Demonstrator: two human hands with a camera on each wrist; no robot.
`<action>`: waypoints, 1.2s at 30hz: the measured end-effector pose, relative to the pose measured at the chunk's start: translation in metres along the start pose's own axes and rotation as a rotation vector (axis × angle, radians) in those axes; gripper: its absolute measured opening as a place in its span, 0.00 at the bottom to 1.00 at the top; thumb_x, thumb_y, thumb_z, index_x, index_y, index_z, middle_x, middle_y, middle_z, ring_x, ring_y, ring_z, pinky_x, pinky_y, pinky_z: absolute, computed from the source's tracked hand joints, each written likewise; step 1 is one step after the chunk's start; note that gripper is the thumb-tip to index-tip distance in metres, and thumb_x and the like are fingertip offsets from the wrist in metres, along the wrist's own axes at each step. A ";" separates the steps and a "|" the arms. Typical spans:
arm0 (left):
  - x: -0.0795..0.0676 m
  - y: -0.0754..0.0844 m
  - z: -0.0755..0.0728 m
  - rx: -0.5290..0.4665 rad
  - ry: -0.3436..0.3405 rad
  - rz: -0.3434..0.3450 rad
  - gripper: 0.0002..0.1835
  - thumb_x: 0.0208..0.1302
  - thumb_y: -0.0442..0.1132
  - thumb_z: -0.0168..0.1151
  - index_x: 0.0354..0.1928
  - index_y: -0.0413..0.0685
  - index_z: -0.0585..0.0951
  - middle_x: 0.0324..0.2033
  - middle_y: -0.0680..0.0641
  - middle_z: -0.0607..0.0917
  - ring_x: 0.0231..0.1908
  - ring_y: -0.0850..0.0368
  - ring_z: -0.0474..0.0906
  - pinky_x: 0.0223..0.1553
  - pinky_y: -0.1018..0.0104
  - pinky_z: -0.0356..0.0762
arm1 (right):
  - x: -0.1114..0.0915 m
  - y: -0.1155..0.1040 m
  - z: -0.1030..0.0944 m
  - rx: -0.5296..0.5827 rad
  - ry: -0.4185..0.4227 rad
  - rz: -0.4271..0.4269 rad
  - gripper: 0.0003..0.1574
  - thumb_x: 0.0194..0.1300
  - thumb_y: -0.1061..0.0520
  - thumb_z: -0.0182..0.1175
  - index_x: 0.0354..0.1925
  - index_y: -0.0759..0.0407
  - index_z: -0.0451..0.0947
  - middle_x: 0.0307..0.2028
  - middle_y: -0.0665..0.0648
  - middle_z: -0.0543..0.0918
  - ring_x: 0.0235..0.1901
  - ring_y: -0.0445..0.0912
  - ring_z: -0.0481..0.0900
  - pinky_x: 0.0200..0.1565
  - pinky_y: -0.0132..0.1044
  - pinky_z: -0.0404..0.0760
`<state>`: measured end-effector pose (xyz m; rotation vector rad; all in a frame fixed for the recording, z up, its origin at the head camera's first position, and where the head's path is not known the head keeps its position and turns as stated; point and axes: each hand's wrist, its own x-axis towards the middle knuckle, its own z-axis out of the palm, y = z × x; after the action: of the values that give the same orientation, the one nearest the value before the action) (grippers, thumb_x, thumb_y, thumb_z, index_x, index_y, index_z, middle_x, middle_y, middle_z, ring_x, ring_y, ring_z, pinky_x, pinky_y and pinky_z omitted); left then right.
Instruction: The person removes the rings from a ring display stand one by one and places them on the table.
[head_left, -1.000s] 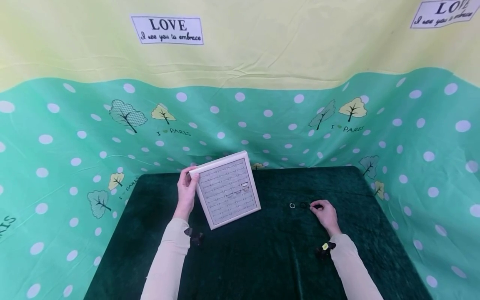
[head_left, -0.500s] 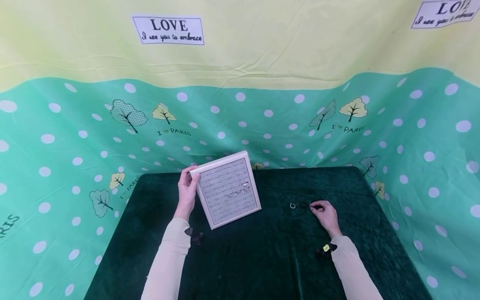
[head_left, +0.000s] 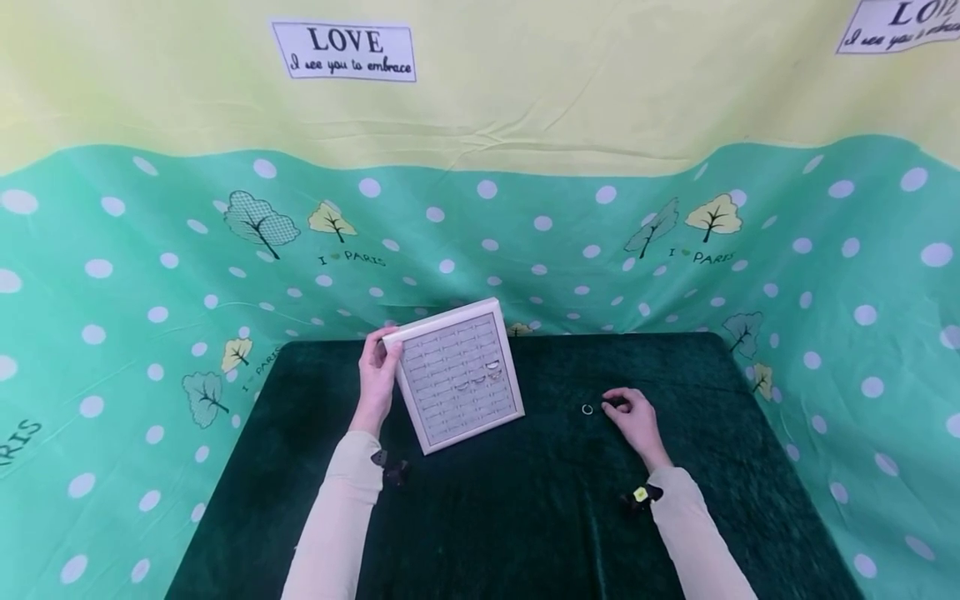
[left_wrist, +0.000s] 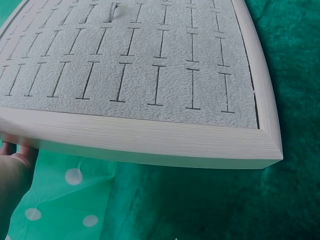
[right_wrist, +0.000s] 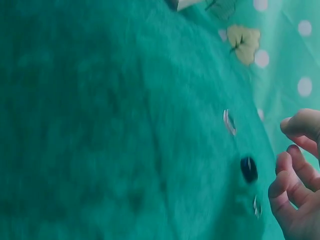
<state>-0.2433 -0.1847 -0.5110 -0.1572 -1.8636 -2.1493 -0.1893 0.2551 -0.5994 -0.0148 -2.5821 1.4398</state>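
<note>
A ring display tray (head_left: 457, 379) with a pale frame and grey slotted padding leans tilted at the back of the table. My left hand (head_left: 375, 379) grips its upper left corner. Several rings sit in the slots; one ring (left_wrist: 113, 11) shows in the left wrist view. My right hand (head_left: 633, 423) hovers at the loose rings, thumb and fingers apart, nothing seen between them. In the right wrist view a silver ring (right_wrist: 229, 122), a black ring (right_wrist: 249, 169) and another silver ring (right_wrist: 257, 206) lie in a row beside the fingers. From the head only the leftmost silver ring is plain.
Dark green velvet (head_left: 525, 517) covers the table. A green and yellow printed curtain (head_left: 480, 225) hangs behind the table and along its sides. Small dark cameras are strapped to both wrists.
My right hand has shifted left from the rightmost ring toward the black one, which it now hides in the head view. The left hand and tray hold still; the head view tilts slightly.
</note>
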 end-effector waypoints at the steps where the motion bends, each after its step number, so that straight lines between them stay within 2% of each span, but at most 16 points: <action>1: 0.001 -0.003 -0.001 -0.001 0.004 0.000 0.18 0.71 0.32 0.53 0.60 0.33 0.67 0.50 0.44 0.78 0.44 0.54 0.75 0.46 0.63 0.72 | 0.002 -0.003 0.003 0.008 0.006 -0.016 0.10 0.63 0.63 0.64 0.43 0.65 0.81 0.40 0.62 0.75 0.32 0.48 0.73 0.36 0.34 0.69; 7: 0.001 -0.005 0.000 0.016 0.008 0.007 0.18 0.71 0.36 0.55 0.59 0.37 0.68 0.49 0.46 0.78 0.45 0.52 0.75 0.46 0.62 0.72 | 0.008 -0.022 0.020 0.055 0.007 -0.062 0.08 0.60 0.65 0.66 0.39 0.66 0.82 0.32 0.59 0.74 0.29 0.44 0.69 0.32 0.30 0.66; 11: 0.001 -0.002 0.001 0.013 0.001 0.000 0.18 0.72 0.35 0.54 0.60 0.36 0.68 0.50 0.46 0.78 0.44 0.53 0.75 0.46 0.63 0.71 | 0.012 -0.034 0.027 0.074 -0.015 -0.040 0.07 0.61 0.64 0.66 0.39 0.63 0.82 0.32 0.58 0.73 0.28 0.46 0.70 0.31 0.32 0.68; 17: -0.005 0.018 0.006 0.010 -0.009 -0.019 0.19 0.71 0.32 0.53 0.60 0.30 0.65 0.49 0.45 0.78 0.43 0.55 0.75 0.45 0.64 0.72 | 0.017 -0.046 0.037 0.115 -0.027 -0.044 0.07 0.60 0.63 0.66 0.40 0.63 0.82 0.35 0.60 0.77 0.29 0.46 0.72 0.32 0.32 0.70; 19: -0.006 0.020 0.007 0.004 -0.012 -0.015 0.19 0.71 0.32 0.53 0.60 0.30 0.65 0.49 0.45 0.78 0.43 0.55 0.75 0.45 0.64 0.72 | 0.019 -0.052 0.039 0.119 -0.032 -0.047 0.08 0.60 0.63 0.66 0.40 0.63 0.82 0.36 0.60 0.77 0.30 0.46 0.73 0.34 0.32 0.69; 23: -0.003 0.011 0.004 -0.009 -0.007 -0.004 0.18 0.71 0.31 0.52 0.59 0.31 0.66 0.51 0.44 0.77 0.43 0.55 0.75 0.46 0.65 0.71 | 0.024 -0.065 0.042 0.127 -0.063 -0.044 0.07 0.61 0.63 0.66 0.39 0.63 0.82 0.32 0.57 0.75 0.29 0.47 0.71 0.33 0.33 0.68; 29: 0.001 -0.004 0.001 -0.002 0.010 0.002 0.18 0.71 0.34 0.54 0.59 0.35 0.67 0.52 0.44 0.77 0.43 0.54 0.75 0.46 0.64 0.71 | 0.033 -0.083 0.049 0.146 -0.119 -0.033 0.04 0.62 0.62 0.65 0.37 0.61 0.82 0.20 0.51 0.64 0.21 0.46 0.65 0.28 0.35 0.63; 36: 0.001 -0.007 0.000 0.015 0.014 0.007 0.19 0.71 0.38 0.56 0.59 0.37 0.68 0.48 0.46 0.78 0.43 0.53 0.76 0.45 0.62 0.72 | 0.041 -0.100 0.062 0.141 -0.156 -0.081 0.03 0.61 0.63 0.65 0.36 0.61 0.82 0.18 0.49 0.63 0.19 0.45 0.63 0.26 0.34 0.61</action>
<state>-0.2462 -0.1841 -0.5176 -0.1449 -1.8684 -2.1263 -0.2314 0.1538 -0.5403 0.2269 -2.5596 1.6492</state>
